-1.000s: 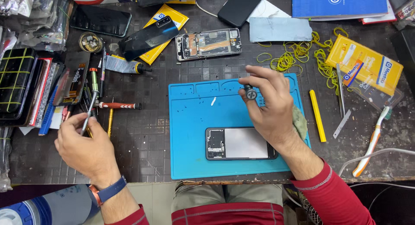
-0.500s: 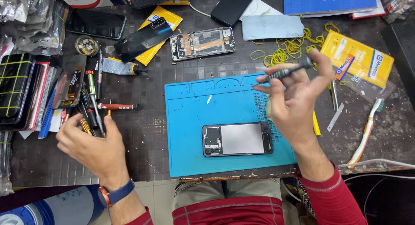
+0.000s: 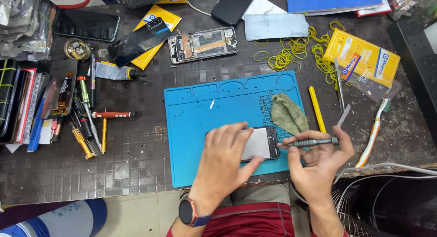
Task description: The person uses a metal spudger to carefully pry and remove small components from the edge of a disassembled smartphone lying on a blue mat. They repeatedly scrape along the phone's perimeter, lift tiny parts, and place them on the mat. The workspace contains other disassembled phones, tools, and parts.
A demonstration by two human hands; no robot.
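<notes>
Cluttered dark desk (image 3: 136,155) with a blue repair mat (image 3: 205,114) at its middle.

At far left a row of screwdrivers (image 3: 88,123) lies beside stacked phone parts. On the mat, the left hand (image 3: 225,157) is spread flat, fingers open, pressing down on a phone (image 3: 261,143) that lies face down near the mat's front edge. Just right of the phone, the right hand (image 3: 318,166) is closed around a grey screwdriver (image 3: 309,141), its tip at the phone's right end. Behind it lie a green cloth (image 3: 287,113), a yellow pry stick (image 3: 317,108) and a toothbrush (image 3: 371,134).
</notes>
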